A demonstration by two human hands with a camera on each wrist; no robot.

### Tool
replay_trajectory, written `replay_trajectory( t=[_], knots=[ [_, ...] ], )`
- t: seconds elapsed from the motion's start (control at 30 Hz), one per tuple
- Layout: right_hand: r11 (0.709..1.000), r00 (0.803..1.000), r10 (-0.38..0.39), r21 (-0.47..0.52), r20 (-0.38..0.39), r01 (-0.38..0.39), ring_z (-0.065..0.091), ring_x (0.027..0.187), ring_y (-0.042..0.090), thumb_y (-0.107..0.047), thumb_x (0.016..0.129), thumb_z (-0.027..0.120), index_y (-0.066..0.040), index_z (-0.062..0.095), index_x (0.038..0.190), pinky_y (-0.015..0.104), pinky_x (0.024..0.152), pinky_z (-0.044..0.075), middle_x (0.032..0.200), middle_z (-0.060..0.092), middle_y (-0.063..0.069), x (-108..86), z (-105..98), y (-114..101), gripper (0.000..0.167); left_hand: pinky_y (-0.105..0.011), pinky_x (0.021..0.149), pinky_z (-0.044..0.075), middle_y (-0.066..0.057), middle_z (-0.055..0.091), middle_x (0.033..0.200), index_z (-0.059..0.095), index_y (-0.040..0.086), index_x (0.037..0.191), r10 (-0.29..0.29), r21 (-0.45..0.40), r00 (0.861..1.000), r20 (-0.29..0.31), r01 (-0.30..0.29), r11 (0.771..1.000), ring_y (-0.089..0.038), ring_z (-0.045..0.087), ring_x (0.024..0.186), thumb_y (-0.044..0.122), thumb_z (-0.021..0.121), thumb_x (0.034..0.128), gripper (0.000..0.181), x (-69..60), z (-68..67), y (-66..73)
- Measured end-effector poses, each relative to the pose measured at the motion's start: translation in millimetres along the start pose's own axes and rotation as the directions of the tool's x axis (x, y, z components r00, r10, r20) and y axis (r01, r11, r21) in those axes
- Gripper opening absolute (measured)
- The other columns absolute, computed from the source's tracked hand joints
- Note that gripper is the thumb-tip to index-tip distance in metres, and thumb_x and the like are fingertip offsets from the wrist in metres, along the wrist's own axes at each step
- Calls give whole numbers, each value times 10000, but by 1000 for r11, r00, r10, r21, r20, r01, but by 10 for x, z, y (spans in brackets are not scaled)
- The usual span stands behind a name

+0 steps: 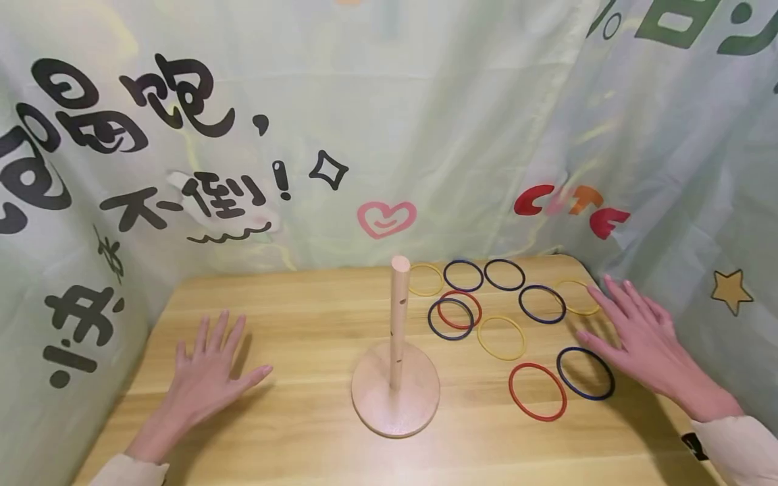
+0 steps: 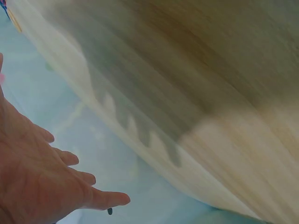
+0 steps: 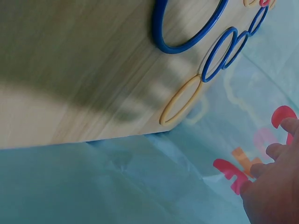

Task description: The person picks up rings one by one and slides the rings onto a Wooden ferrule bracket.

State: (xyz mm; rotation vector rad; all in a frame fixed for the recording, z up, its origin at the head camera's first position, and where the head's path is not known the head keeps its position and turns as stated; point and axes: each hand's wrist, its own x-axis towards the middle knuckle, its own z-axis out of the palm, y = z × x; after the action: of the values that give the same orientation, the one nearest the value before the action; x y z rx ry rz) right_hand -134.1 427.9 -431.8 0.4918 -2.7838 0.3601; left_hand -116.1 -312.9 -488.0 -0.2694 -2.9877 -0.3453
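A wooden peg (image 1: pixel 398 324) stands upright on a round base (image 1: pixel 377 405) near the table's middle. My left hand (image 1: pixel 209 381) hovers over the table left of it, fingers spread, holding nothing; the left wrist view shows its palm (image 2: pixel 37 172) above the wood. My right hand (image 1: pixel 644 341) is raised at the right edge, its fingers extended and holding nothing. Nearest to it are a blue ring (image 1: pixel 559 368), a yellow ring (image 1: pixel 589 313) and another blue ring (image 1: pixel 542 322). A red ring (image 1: pixel 537 420) lies between the peg and that hand.
Farther back lie a red ring (image 1: pixel 480 314) partly overlapped by a blue ring (image 1: pixel 429 324), a yellow ring (image 1: pixel 501 359), two dark blue rings along the back edge, and a yellow ring (image 1: pixel 427 295) behind the peg. A printed curtain (image 1: pixel 462 169) hangs around the wooden table (image 1: pixel 292 418).
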Motion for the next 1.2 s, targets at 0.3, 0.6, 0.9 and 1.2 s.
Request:
replay_trajectory(
  t=[0.3, 0.6, 0.9, 1.2],
  knots=[
    [988, 997, 63, 139, 49, -69, 251, 1557, 551, -389, 996, 799, -127, 323, 1730, 847, 1115, 96, 1783, 226, 190, 108, 64, -226, 914, -890, 1088, 145, -269, 136, 1778, 171, 99, 1758, 16, -104, 999, 42, -12, 995, -615, 107, 1577, 753, 707, 934, 1180, 11, 43, 170],
    [933, 992, 24, 359, -121, 22, 608, 1144, 227, -81, 907, 896, -49, 604, 1511, 147, 928, 432, 1388, 641, 127, 288, 354, -706, 672, -826, 1126, 234, -243, 275, 1743, 309, 53, 1710, 140, -247, 990, 36, -127, 961, -559, 228, 1571, 747, 761, 895, 1161, 4, 201, 781],
    [846, 994, 107, 527, -4, -88, 690, 1024, 254, -80, 988, 828, -45, 683, 1364, 263, 763, 552, 1277, 712, 127, 477, 630, -1141, 405, -780, 1169, 228, -266, 288, 1733, 313, 110, 1729, 250, -296, 962, 107, -209, 932, -557, 223, 1579, 854, 771, 787, 1285, 33, 398, 1296],
    [863, 994, 2, 503, 107, -56, 625, 851, 133, -29, 928, 874, -48, 785, 1216, 278, 693, 549, 985, 676, 4, 609, 950, -1435, 302, -808, 1174, 150, -279, 281, 1733, 361, 101, 1712, 313, -334, 936, 162, -247, 910, -559, 191, 1589, 878, 768, 766, 1291, 56, 504, 1535]
  ],
)
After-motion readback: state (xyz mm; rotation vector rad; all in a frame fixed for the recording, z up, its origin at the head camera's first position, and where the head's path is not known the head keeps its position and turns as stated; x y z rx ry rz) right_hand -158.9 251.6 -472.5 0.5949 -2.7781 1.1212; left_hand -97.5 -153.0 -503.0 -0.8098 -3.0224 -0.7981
